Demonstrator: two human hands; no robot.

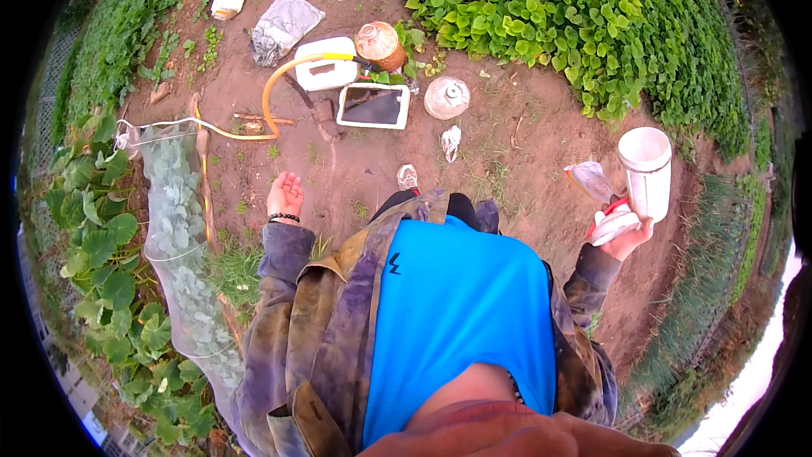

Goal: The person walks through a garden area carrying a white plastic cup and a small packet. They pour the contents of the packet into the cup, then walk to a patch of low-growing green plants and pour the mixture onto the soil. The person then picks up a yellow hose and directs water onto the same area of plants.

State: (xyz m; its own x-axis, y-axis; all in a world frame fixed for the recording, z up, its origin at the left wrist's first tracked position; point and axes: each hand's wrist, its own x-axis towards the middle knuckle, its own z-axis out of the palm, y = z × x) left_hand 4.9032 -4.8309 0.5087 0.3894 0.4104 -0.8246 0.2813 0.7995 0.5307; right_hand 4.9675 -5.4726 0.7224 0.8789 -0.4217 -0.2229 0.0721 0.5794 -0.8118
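My left hand (pixel 285 197) is out over the soil path, palm up with the fingers apart and nothing in it. A dark bead bracelet circles that wrist. Out to the right, my right hand (pixel 625 242) is shut on a tall white plastic container (pixel 647 171), its round mouth uncovered. The same hand also bears a pale, rounded object (pixel 616 227) and a red strip or handle (pixel 608 211), whose exact kind I cannot tell. Beside the container, a crumpled clear plastic bag (pixel 589 179) sticks out; how it is held is unclear.
Ahead lie a cut white jug with dark liquid (pixel 374 106), a white jerrycan (pixel 327 79), an orange hose (pixel 269 95), a brown bottle (pixel 380 44), a clear bottle (pixel 447 98) and a grey sack (pixel 285 25). Netting (pixel 177 235) covers plants leftward; leafy vines (pixel 571 19) grow at right.
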